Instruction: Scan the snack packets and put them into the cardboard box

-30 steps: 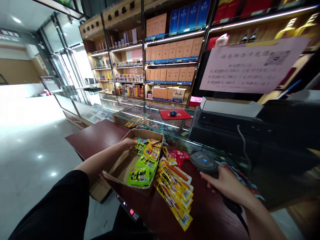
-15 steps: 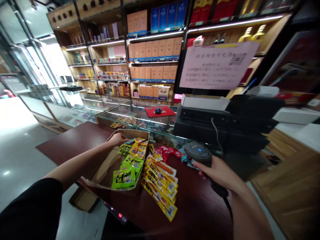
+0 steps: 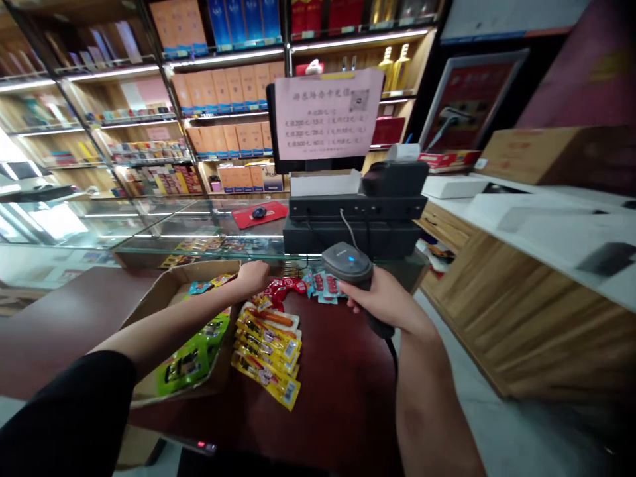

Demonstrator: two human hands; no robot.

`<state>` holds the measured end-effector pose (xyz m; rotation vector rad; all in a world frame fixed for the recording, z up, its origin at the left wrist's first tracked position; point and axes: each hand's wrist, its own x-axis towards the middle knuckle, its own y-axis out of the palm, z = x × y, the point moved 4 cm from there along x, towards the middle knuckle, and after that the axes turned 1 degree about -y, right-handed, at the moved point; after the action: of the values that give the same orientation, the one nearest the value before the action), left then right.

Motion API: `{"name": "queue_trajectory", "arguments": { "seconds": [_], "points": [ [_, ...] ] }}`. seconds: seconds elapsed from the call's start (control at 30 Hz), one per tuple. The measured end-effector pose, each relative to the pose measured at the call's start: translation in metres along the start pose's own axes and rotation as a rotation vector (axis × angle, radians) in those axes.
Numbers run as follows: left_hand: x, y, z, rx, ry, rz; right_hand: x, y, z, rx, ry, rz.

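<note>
From where I watch, the biggest thing is the wall of wood shelves [image 3: 223,118], at the far side of the room, with thin white lights and straight rows of boxes. On the right is a wood cabinet [image 3: 536,324] with wavy brown stripes. A flat, see-through glass counter [image 3: 171,228] runs across the middle. Nearer is the table [image 3: 342,371], dark red-brown, smooth and a bit shiny.

A black machine [image 3: 355,235] with square corners sits on the counter, and flat pink paper [image 3: 325,129] with writing stands up behind it. On the table's left part is an open box [image 3: 161,298] made of brown cardboard, with shiny green packets [image 3: 186,364] inside.

My right hand [image 3: 385,295] is closed around the smooth, dark gray scanner [image 3: 348,262], over the far right part of the table. My left hand [image 3: 253,277] is by the box's far right corner; its fingertips are hidden, so I can't tell if it holds anything.

Long yellow packets [image 3: 268,358] overlap just right of the box. Past them are crinkly red packets [image 3: 291,286], then blue packets [image 3: 325,286]. The round mouse [image 3: 259,212] sits on a red mat [image 3: 275,215].
</note>
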<state>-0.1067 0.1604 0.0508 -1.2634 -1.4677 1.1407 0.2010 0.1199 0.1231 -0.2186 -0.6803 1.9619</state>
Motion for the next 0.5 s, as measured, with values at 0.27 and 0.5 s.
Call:
{"name": "queue_trajectory", "arguments": {
  "seconds": [0.27,0.5],
  "points": [
    [0.021,0.067,-0.090,0.007,0.142,0.165,-0.005,-0.005,-0.001,-0.027,-0.024,-0.038],
    [0.012,0.091,-0.099,0.251,0.220,0.038,-0.007,-0.008,0.006,-0.006,-0.026,-0.042]
  ]
}}
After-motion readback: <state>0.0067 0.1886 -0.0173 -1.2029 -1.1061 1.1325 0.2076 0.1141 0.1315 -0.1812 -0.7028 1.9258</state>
